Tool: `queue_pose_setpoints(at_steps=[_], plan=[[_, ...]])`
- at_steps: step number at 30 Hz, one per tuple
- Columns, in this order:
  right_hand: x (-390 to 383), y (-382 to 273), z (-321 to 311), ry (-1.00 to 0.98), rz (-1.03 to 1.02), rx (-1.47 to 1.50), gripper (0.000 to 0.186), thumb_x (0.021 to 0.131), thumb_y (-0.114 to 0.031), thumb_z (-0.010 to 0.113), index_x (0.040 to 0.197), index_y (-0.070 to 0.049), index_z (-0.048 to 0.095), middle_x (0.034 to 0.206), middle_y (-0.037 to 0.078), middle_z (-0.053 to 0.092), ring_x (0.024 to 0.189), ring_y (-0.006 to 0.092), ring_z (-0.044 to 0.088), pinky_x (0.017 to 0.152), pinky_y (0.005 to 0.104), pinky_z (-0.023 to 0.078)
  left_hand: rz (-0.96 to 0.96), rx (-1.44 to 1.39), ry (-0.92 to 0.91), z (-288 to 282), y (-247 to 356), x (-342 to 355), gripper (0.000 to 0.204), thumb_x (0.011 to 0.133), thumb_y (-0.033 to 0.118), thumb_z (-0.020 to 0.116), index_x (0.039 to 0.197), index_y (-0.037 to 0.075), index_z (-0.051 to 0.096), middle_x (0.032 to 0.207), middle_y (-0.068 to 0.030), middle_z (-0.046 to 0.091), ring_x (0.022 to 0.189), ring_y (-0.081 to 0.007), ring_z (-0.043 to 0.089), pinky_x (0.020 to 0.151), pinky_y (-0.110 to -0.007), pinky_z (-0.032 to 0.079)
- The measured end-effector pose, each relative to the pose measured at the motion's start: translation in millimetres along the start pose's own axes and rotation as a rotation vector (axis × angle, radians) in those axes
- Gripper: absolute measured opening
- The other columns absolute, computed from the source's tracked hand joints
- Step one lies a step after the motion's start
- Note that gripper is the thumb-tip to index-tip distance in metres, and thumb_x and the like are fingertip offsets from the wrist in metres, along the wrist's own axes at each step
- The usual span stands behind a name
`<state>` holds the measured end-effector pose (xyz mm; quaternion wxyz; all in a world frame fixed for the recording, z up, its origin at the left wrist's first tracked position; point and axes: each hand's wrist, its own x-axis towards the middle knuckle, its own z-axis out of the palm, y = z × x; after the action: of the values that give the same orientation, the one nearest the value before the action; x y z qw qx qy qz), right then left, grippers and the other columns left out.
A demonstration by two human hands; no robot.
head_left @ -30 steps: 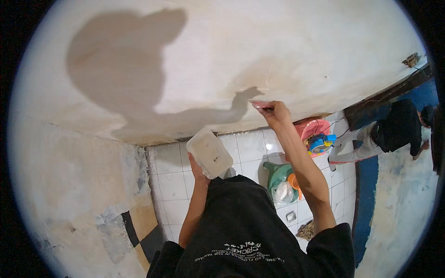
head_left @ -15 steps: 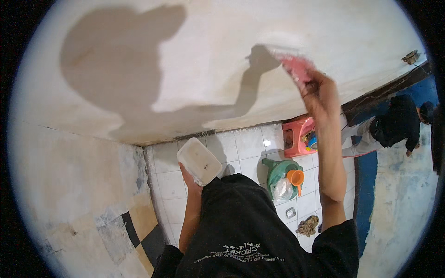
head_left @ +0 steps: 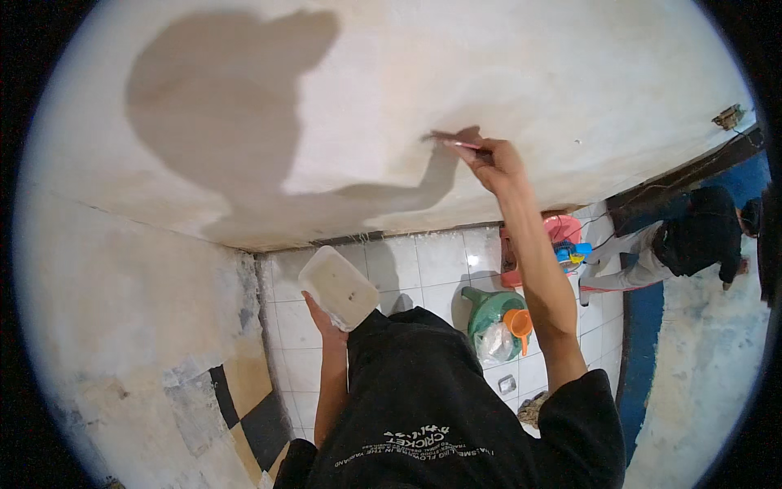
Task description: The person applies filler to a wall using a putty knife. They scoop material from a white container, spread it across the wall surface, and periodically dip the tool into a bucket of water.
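Observation:
My right hand (head_left: 500, 169) grips a thin pink putty spreader (head_left: 463, 144), seen nearly edge-on with its edge at the off-white wall (head_left: 383, 90) in front of me. Whether it presses on the wall or hovers just off it is hard to tell. Low at my left, my left hand (head_left: 325, 320) holds a white rectangular plastic tub (head_left: 338, 285) from its side and underneath. Pale matter with a few dark specks lies inside the tub. My shadow falls across the wall, its arm meeting the spreader.
Right of me on the white tiled floor (head_left: 440, 254) stand a green stool (head_left: 475, 303) bearing an orange dipper (head_left: 518, 323) and a plastic bag, and a pink stool (head_left: 562, 226) with blue items. Another person (head_left: 692, 232) works at the far right wall. Wiring hangs from a wall box (head_left: 727, 116).
My right hand has swept left and slightly down along the wall, turning the spreader from face-on to edge-on. The tub in my left hand has shifted slightly left.

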<state>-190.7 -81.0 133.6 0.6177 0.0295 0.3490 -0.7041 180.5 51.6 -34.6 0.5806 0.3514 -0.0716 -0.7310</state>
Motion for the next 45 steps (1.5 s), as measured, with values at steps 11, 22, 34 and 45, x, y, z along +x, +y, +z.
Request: queue_pose_setpoints(at_steps=[11,22,34,45], plan=[[42.0,72.1,-158.4,0.128,0.113,-0.149,0.029,0.085,0.000,0.033,0.107,0.012,0.047,0.098,0.027,0.057,0.093,0.0392,0.058,0.088,0.0492,0.047,0.019,0.006,0.038,2.3,-13.0,-9.2,0.063,0.091,0.057,0.028,0.137,0.013,0.030,0.134,-0.0105,0.040,0.118,-0.0308,0.044,0.097,-0.048,0.039],[-31.7,-6.6,-18.3,0.079,-0.139,0.013,0.023,0.083,0.006,0.035,0.100,0.016,0.046,0.106,0.027,0.053,0.101,0.0380,0.053,0.093,0.0478,0.048,0.005,-0.006,0.118,-9.6,3.3,-16.8,0.066,0.090,0.058,0.035,0.136,0.012,0.033,0.133,-0.0089,0.043,0.118,-0.0290,0.045,0.097,-0.045,0.040],[114.8,66.5,-219.7,0.268,-0.118,-0.146,0.036,0.076,0.007,0.032,0.110,0.017,0.041,0.108,0.028,0.052,0.098,0.0405,0.055,0.095,0.0506,0.044,-0.019,0.005,0.100,-6.7,-15.8,-8.6,0.065,0.091,0.058,0.028,0.137,0.013,0.031,0.133,-0.0107,0.042,0.118,-0.0313,0.044,0.098,-0.048,0.038],[-13.6,31.5,-101.3,0.128,-0.196,-0.005,0.021,0.079,0.009,0.038,0.097,0.012,0.047,0.100,0.023,0.055,0.100,0.0374,0.054,0.090,0.0476,0.048,-0.032,0.004,0.116,-11.9,-4.0,-19.8,0.064,0.091,0.057,0.028,0.137,0.013,0.031,0.133,-0.0101,0.041,0.118,-0.0308,0.044,0.097,-0.048,0.039]])
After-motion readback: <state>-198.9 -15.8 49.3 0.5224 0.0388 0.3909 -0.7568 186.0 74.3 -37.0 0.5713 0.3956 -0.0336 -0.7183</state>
